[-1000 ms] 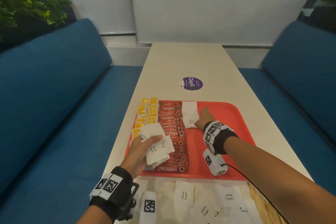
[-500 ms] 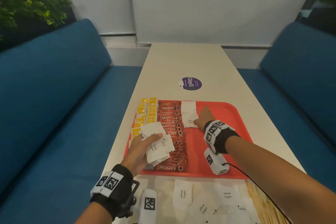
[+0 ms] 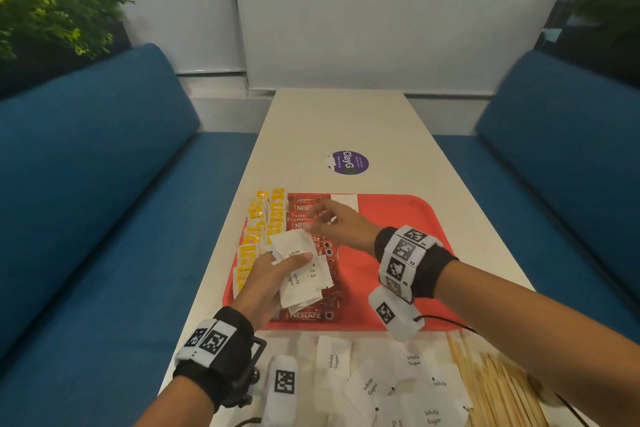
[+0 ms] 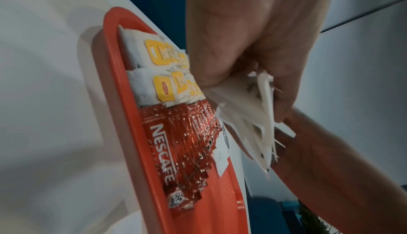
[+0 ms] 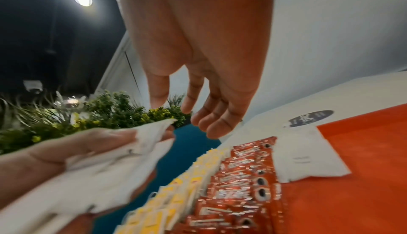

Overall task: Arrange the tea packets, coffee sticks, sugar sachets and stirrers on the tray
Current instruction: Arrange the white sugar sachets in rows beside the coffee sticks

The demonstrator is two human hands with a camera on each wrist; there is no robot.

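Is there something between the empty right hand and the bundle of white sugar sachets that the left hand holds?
Nothing visible. The right hand hangs open above the red Nescafe coffee sticks, fingers relaxed and empty. The bundle of white paper sugar sachets, gripped by the left hand, sits just beside it, with only open air between them.

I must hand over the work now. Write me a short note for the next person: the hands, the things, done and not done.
Left hand grips a bundle of sugar sachets over the tray.
Right hand is open and holds nothing, beside the bundle.
Done: tea packets and coffee sticks lie in rows on the tray; placed sachets lie beside the sticks.
Left: the bundle, the loose sachets and the stirrers on the table.
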